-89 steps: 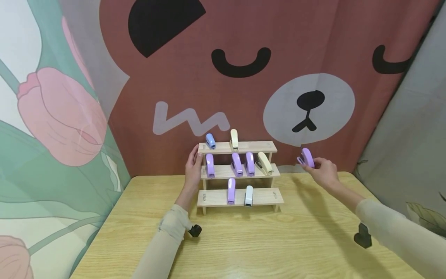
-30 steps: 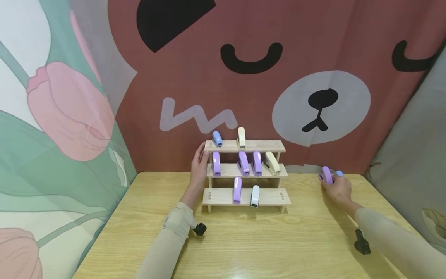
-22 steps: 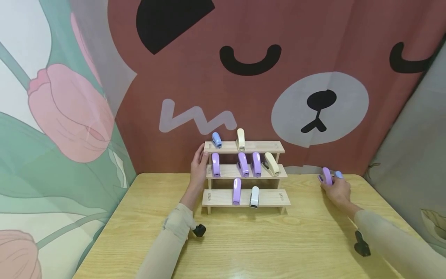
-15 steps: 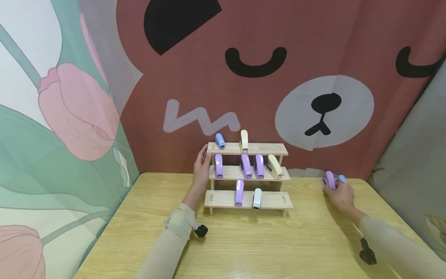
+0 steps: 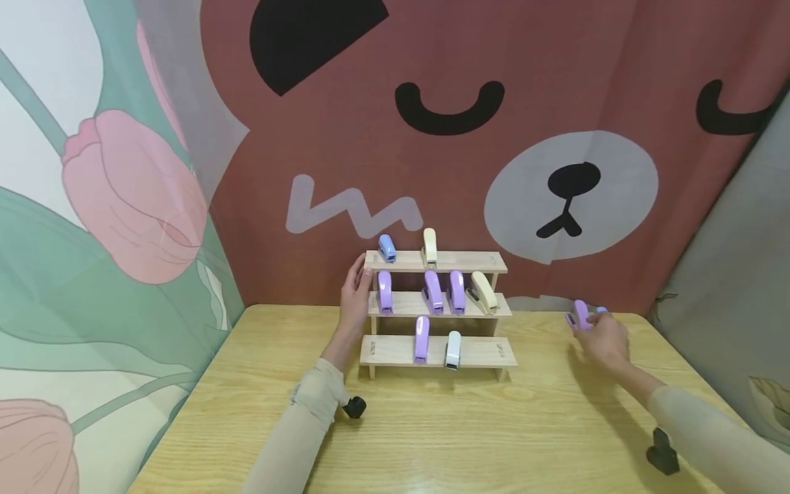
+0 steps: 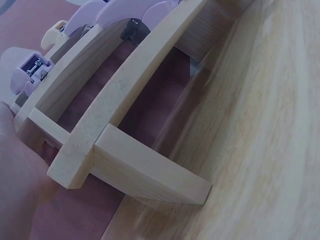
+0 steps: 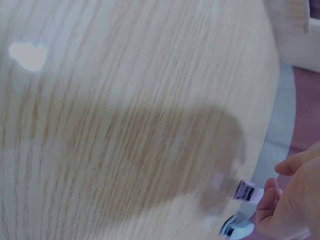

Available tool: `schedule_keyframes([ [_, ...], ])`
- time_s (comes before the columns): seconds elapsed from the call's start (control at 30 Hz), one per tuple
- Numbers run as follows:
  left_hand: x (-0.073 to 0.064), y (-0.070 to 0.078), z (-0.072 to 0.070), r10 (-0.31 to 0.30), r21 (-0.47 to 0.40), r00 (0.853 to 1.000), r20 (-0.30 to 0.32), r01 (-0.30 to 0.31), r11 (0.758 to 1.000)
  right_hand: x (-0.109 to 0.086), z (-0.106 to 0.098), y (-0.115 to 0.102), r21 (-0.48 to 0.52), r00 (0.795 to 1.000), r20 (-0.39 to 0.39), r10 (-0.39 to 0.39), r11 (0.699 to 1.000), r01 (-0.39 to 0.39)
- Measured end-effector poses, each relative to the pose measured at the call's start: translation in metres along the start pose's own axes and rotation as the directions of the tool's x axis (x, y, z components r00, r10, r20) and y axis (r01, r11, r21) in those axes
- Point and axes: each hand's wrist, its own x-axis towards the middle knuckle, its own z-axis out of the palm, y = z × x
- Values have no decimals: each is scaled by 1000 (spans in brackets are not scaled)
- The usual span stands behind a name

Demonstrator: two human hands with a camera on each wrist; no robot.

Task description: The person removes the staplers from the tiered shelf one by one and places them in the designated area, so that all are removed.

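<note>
A three-tier wooden stand (image 5: 435,350) bears purple, cream, blue and white staplers. My left hand (image 5: 354,302) holds the left end of its upper tier; in the left wrist view part of the hand (image 6: 20,185) shows beside the stand's side posts. My right hand (image 5: 606,341) is at the table's far right. A purple stapler (image 5: 578,314) stands on the table just beyond its fingers, with a blue stapler (image 5: 601,310) partly hidden behind the hand. In the right wrist view, thumb and fingers are apart and the purple stapler (image 7: 247,191) lies outside them.
The light wood table (image 5: 432,432) ends at a curtain (image 5: 308,274) with a bear print. On the top tier stand a blue stapler (image 5: 387,248) and a cream one (image 5: 429,247). A white stapler (image 5: 453,350) is on the lowest tier.
The right hand has brought the purple stapler from the air down to the table beside the blue one and let it go. The left hand has stayed at the stand.
</note>
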Motion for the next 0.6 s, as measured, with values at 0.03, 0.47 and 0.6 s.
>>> schedule_keyframes([
  [0.03,-1,0,0,1,6,1000,-3,-1,1000,-1,-1,-3,2,1000,7,-11,1000,11],
  [0.47,0,4,-2,-23,1,999,23,23,1000,-18,-11,-57,97,991,78,-112,990,105],
  [0.6,0,5,-2,-37,14,999,33,36,999,-22,-13,-78,127,990,84,-109,987,98],
])
